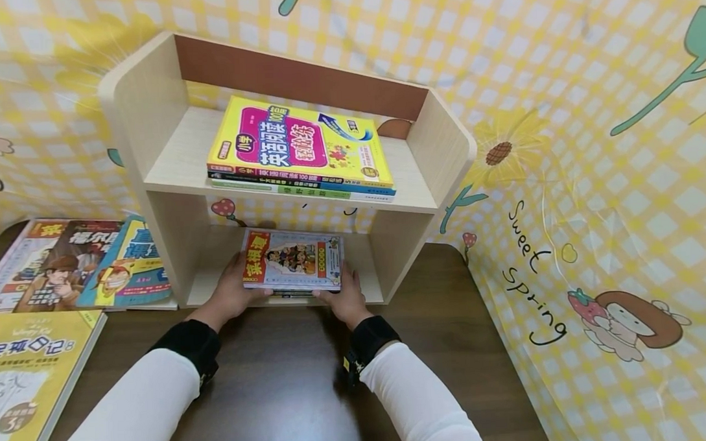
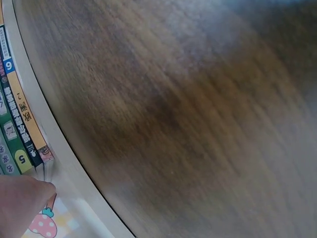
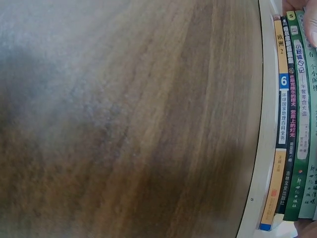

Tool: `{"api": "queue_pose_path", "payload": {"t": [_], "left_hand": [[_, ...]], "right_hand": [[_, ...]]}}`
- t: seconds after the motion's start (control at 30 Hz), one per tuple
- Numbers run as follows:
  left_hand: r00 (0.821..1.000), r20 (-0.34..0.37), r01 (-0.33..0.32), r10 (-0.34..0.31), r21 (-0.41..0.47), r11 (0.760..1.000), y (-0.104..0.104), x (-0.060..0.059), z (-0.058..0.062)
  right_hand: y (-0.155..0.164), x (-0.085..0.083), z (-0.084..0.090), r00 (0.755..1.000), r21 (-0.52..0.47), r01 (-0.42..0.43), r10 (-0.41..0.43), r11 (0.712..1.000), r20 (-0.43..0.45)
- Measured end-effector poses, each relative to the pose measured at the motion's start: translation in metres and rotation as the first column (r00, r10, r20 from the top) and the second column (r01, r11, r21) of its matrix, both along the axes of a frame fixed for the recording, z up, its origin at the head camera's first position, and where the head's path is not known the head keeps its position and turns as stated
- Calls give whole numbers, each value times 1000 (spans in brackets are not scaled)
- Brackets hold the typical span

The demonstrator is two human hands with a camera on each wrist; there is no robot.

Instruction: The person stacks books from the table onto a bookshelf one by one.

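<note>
A stack of books (image 1: 293,260) lies flat on the lower shelf of a small wooden bookshelf (image 1: 170,246), a comic-style cover with a red title panel on top. My left hand (image 1: 231,291) grips the stack's left side, thumb along the front edge. From the other side my right hand (image 1: 345,295) holds it, thumb at the front right corner. The left wrist view shows orange, black and green spines (image 2: 22,116) beside a finger. In the right wrist view, more of those spines (image 3: 297,119) stand out near the shelf's pale front edge, with fingertips at both ends.
On the upper shelf rests another book pile (image 1: 298,144) with a yellow cover on top. Left of the bookshelf, comic books (image 1: 68,263) and a thick yellow book (image 1: 31,381) lie on the dark wooden table (image 1: 265,392). Yellow checked cloth (image 1: 592,205) hangs behind and at the right.
</note>
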State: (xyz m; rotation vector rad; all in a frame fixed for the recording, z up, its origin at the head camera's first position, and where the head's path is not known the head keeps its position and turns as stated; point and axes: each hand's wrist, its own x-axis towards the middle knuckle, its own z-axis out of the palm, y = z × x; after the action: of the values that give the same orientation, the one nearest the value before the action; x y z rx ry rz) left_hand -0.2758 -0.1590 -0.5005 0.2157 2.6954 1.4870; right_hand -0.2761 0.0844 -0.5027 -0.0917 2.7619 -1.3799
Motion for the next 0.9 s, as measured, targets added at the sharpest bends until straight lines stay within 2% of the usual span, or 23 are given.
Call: {"api": "queue_pose_path", "payload": {"t": [0.33,0.47,0.57,0.73,0.9], "left_hand": [[1000,15,-3,3,-9,1000,3,7,4],[1000,-15,-15,15,-10,1000,3,8,4],[998,-59,-25,24,-15,1000,2,9,1],[994,-104,-21,24,24,999,-3,17,-4],[996,-83,-18,21,26,999,-12,24,-10]], "right_hand": [[2,2,0,1000,-9,-12,12,1000,-2],[1,4,0,1000,-19,-15,14,1000,-19],[2,7,1,1000,-23,-16,16,1000,-4],[8,14,3,999,-71,-36,37,997,10],[16,19,5,998,-69,-66,66,995,-5]]}}
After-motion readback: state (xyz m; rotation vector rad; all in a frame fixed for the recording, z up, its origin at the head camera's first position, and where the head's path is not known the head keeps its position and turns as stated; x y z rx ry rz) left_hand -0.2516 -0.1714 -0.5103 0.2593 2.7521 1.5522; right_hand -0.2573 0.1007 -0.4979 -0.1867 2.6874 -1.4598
